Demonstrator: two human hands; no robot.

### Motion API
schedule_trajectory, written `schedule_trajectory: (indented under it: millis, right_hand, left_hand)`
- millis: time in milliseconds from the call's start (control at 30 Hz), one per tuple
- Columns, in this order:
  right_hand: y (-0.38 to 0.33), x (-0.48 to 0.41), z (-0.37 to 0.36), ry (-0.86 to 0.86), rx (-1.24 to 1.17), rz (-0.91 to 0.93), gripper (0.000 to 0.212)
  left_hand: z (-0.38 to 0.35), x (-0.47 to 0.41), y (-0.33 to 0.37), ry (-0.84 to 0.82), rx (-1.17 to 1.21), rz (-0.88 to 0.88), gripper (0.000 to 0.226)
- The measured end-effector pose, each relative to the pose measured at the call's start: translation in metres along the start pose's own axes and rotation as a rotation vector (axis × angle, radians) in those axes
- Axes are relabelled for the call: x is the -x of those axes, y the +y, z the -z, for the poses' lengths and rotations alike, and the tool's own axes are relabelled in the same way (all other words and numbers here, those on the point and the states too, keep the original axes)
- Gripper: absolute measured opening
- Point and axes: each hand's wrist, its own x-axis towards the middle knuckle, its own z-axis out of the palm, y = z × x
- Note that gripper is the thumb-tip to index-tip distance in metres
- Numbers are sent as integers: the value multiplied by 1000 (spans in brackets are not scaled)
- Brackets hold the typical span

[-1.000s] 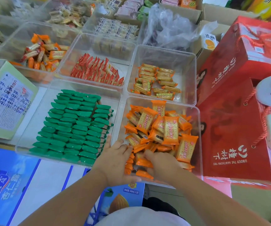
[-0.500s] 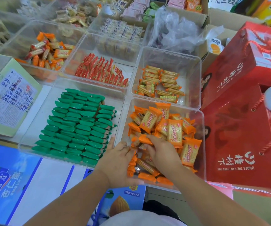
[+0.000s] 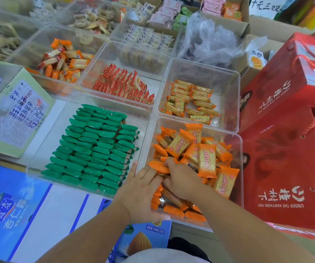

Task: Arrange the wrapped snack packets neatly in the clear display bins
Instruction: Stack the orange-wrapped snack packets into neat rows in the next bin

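Heaped every which way in the clear bin (image 3: 232, 143) nearest on the right: orange packets (image 3: 206, 160), some flat, some tipped on edge, a few stood in a rough row along the near left wall. Probably light and a little springy, judging by the puffed film round a flat biscuit. Glossy too, so likely slippery in a stack and apt to slide off one another. Most likely brittle inside, so no squeezing across the broad face. Best taken by the long edges, several at once between thumb and fingers, or nudged by the crimped ends, seemingly tough enough to tug.

Buried in the near left part of that heap: the right hand (image 3: 181, 183), fingers (image 3: 169, 163) curled over an orange packet at the pile's left side, gripping it. Close against it, the left hand (image 3: 143, 188), wrist over the bin's near rim, one finger straight along the left wall, the other fingers (image 3: 152, 176) bent down among the packets. Impossible to tell whether pinching one or only steadying the row.

Just left, in the neighbouring bin (image 3: 58, 130): green packets (image 3: 96, 149) in tidy overlapping rows, a fair model for the orange lot, far from done by comparison. Behind, further bins with red packets (image 3: 124, 86) and yellow-striped packets (image 3: 190, 101). Hard against the right: red gift boxes (image 3: 285, 177). Lower left, in front of the bins: a blue carton (image 3: 10, 209).
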Motion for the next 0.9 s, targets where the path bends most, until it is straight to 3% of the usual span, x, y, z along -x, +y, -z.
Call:
schedule_trajectory:
  millis: [233, 467, 700, 900]
  right_hand:
    - [21, 8, -7, -47, 152, 166, 31]
    - [28, 14, -18, 35, 468, 4, 48]
    - [20, 11, -21, 91, 512, -30, 30]
    - [22, 3, -15, 95, 497, -51, 32]
  left_hand:
    - [-4, 0, -1, -109, -53, 30, 121]
    - [-3, -3, -2, -184, -120, 55, 134]
    - [-2, -4, 0, -216, -183, 67, 137]
    - [0, -4, 1, -204, -151, 75, 133]
